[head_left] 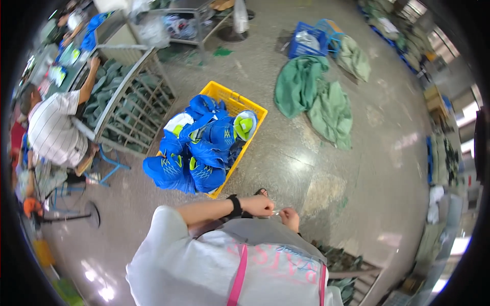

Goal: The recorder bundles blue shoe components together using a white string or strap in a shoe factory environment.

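White piece [276,212]: probably being worked; next, likely calls for steady pinch.
Left hand [258,206]: apparently pinching piece.
Right hand [290,219]: curled, 4 o'clock of piece; cannot tell if gripping.

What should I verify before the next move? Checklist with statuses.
1. Both hands visible: ok; left hand and right hand close together.
2. Grip on small pale thing between them: cannot tell; too small.
3. Blue bundles contained by yellow crate: not ok; heaped over its near-left edge.
4. Green sacks apart from crate: ok.
5. Seated co-worker away from both hands: ok.
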Available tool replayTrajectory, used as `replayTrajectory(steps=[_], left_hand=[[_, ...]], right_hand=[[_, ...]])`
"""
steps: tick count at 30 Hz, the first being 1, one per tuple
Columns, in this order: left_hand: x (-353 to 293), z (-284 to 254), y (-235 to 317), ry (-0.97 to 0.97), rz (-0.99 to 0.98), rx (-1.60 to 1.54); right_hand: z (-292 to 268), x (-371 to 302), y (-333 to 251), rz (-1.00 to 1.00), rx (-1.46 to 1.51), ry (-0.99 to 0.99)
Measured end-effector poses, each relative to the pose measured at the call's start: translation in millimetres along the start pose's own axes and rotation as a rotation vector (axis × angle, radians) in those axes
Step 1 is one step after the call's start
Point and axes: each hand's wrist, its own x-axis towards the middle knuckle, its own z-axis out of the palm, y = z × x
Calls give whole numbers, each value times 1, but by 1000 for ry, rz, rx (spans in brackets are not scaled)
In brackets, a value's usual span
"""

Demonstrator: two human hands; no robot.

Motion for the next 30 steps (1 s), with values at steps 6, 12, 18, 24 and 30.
replayTrajectory(steps=[6,12,18,24,30], left_hand=[[56,-99,-57,892,-254,-48],[-75,-189,-124,1719,-1299,445],[-130,-201,-180,1367,-1437,429],[-62,-258,-192,1429,-1923,174],[-107,-246,-161,2255,-1630,-135]], right_hand=[[-100,105,90,-35,-312,-273],[-134,265,86,-72,-369,-710],[-99,452,-42,-445,-312,-679],[-88,571,-118,-756,-460,-1010],[-108,737,-75,-473,-517,-809]])
